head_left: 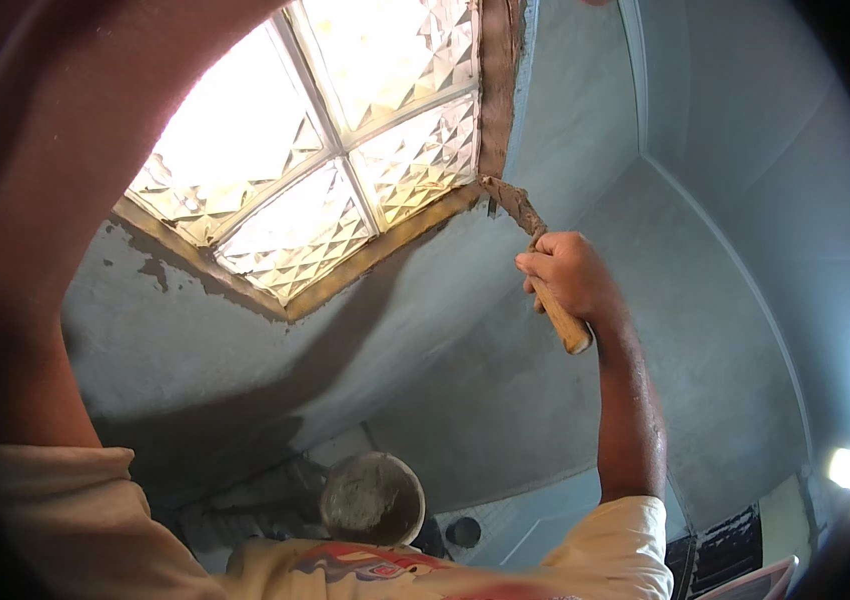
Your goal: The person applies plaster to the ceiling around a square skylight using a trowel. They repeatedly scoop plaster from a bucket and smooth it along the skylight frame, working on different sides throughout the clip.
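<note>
My right hand [573,275] is closed around the wooden handle of a trowel [517,205]. Grey-brown mortar coats its narrow blade, and the tip is at the right corner of the window frame [385,255]. The window's patterned glass panes [410,155] are bright with light. My left arm [75,210] reaches up across the left side and leaves the picture at the top, so the left hand is out of sight. A small skin-coloured sliver shows at the top edge, too little to identify.
Smooth grey plaster covers the wall [505,370] around the window, with rough patches below its left edge. A round bucket [375,498] of grey mortar stands low in front of my body. A lit lamp [847,467] shines at the far right.
</note>
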A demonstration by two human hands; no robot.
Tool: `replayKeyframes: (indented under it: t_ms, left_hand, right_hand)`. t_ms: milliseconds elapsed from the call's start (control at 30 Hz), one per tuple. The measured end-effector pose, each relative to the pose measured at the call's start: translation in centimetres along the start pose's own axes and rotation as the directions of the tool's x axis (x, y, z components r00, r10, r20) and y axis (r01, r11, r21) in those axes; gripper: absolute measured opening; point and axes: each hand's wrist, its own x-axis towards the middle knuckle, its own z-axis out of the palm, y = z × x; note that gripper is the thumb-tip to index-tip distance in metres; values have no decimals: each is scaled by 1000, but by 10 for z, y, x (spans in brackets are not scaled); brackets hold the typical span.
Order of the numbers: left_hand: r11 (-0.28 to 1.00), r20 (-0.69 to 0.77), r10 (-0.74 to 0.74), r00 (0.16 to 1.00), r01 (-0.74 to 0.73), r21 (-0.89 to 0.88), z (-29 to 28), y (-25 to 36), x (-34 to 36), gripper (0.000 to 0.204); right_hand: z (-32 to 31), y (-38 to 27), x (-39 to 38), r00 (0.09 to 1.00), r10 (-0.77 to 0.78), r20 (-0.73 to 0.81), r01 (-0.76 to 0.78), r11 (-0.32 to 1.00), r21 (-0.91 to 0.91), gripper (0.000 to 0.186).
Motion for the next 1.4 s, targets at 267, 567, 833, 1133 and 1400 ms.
replayKeyframes:
  t_ms: [267, 567, 833, 1133, 1400]
  left_hand:
    - [1000, 8, -17, 1000, 17, 0, 4, -7, 3, 24]
    - [1000, 17, -30, 999, 30, 1, 3, -12, 2, 24]
    - [999, 67, -46, 997, 45, 9, 6, -8, 10, 24]
    - [998, 12, -23, 1000, 24, -60, -5, -17, 2, 23]
    - [995, 103, -61, 993, 69, -73, -14, -8, -3, 24]
  right_hand:
    - [-6, -14, 5, 995, -79, -64, 83, 995, 62, 26]
    - [-35, -54, -15, 980, -179, -82, 188, 975, 120, 26]
    - [-52, -86, -30, 969, -218, -113, 230, 967, 108, 28]
    - [-70, -119, -38, 933, -332, -141, 352, 924, 147, 29]
    - [-73, -133, -39, 880, -423, -216, 457, 878, 142, 33]
